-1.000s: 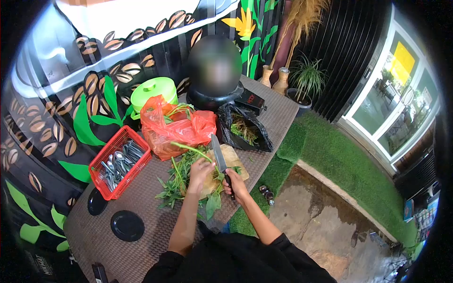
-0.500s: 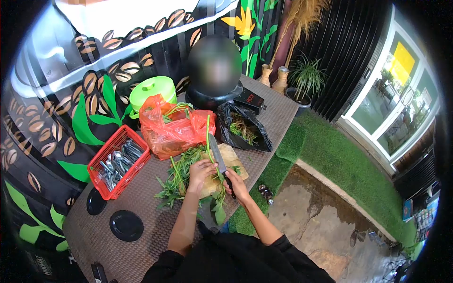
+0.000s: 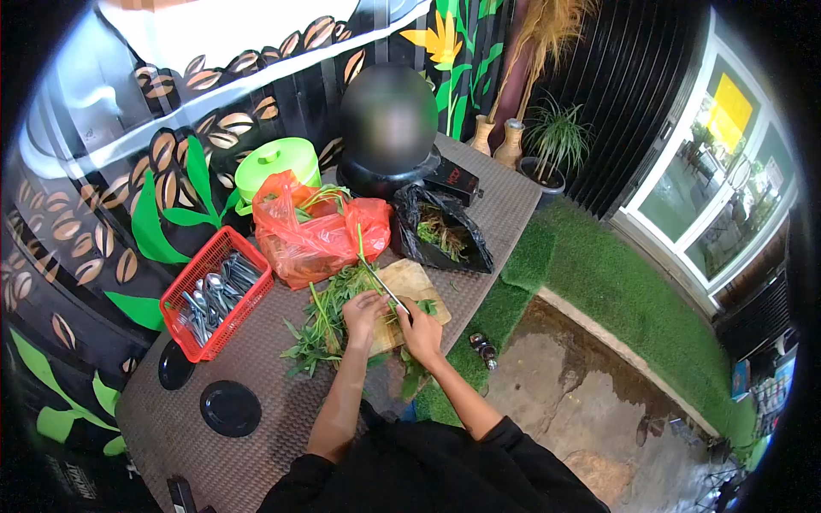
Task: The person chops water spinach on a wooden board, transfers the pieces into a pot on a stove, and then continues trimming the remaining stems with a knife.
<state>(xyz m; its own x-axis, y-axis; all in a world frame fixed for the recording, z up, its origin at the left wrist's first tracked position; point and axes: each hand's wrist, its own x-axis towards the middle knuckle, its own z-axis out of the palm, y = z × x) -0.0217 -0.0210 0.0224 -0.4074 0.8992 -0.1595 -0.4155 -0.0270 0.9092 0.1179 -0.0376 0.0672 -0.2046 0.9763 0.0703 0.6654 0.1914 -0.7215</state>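
Note:
My right hand (image 3: 419,329) is wrapped round the handle of a knife (image 3: 386,291), whose blade points up and left over the cutting board (image 3: 415,280). Close beside it, my left hand (image 3: 365,313) grips a leafy green stem (image 3: 360,242), its bare pale end sticking up past the knife tip. The blade lies right along this stem, seen nearly edge-on. Below my hands, leaves (image 3: 412,372) hang over the board's near edge. A pile of leafy greens (image 3: 318,329) rests left of my left hand, partly on the wooden board.
Behind the board sit a red plastic bag (image 3: 316,244) of greens and a black bag (image 3: 440,231) with stalks. A red basket (image 3: 215,295) of cutlery, black plates (image 3: 230,409), a green lidded container (image 3: 275,167) and a black pot (image 3: 385,184) share the woven-pattern table (image 3: 282,389).
The knife has turned from showing its broad blade to nearly edge-on and lies lower against the stem. The stem's top has tipped left and down. My right hand has rolled over slightly.

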